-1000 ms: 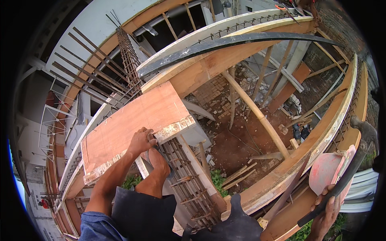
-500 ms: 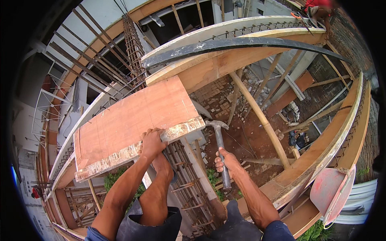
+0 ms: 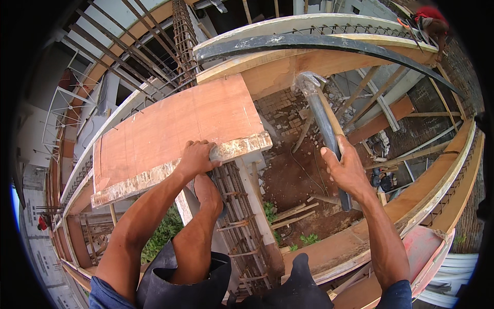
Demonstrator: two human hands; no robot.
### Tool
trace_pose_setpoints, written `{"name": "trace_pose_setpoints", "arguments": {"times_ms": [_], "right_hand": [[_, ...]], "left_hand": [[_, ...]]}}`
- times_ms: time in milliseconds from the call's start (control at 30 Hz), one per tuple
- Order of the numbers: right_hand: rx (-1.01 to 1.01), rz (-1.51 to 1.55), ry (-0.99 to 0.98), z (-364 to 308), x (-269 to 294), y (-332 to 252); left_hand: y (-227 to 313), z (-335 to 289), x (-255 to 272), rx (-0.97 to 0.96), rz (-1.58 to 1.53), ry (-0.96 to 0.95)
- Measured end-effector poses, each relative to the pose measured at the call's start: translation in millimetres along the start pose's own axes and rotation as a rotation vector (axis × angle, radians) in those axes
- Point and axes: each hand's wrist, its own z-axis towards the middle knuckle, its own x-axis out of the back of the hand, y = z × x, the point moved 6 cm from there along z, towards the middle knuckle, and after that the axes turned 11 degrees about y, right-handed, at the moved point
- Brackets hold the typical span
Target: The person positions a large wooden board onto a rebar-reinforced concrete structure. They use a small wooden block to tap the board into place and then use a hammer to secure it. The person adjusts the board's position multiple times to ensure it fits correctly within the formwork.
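Observation:
A plywood formwork panel (image 3: 180, 126), reddish-brown with a pale, worn timber strip (image 3: 242, 147) along its near edge, lies slightly tilted in front of me. My left hand (image 3: 198, 157) is closed over that strip, fingers on top and thumb toward the right. To the right of the panel, my right hand (image 3: 347, 167) is wrapped round the handle of a claw hammer (image 3: 325, 121). The hammer is raised, its metal head (image 3: 309, 83) up and apart from the panel's right end. My bent leg partly shows under the left forearm.
Beneath the panel runs a rebar cage (image 3: 239, 221). A long dark curved bar (image 3: 309, 44) crosses above curved plywood forms. Bamboo props and rubble stand over the dirt pit (image 3: 293, 180). Upright rebars (image 3: 118, 56) rise at left. Another person (image 3: 432, 26) crouches far right.
The hammer has gone from beside the panel's right end up and to the right, with my right hand. My left hand stays on the panel's edge. The whole view has shifted slightly.

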Motion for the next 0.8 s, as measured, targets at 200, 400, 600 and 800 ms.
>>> {"name": "trace_pose_setpoints", "arguments": {"times_ms": [200, 400, 600, 800], "right_hand": [[-0.015, 0.365, 0.054, 30, -17, -72], [0.074, 0.562, 0.315, 64, -64, -98], [-0.481, -0.457, -0.434, -27, -75, -26], [-0.362, -0.183, -0.285, -16, -42, -41]], "left_hand": [[1, 21, -4, -0.026, -0.097, -0.036], [-10, 22, -12, 0.008, -0.164, -0.09], [-9, 28, -5, 0.043, -0.154, -0.178], [-8, 30, -5, 0.051, -0.118, -0.281]]}}
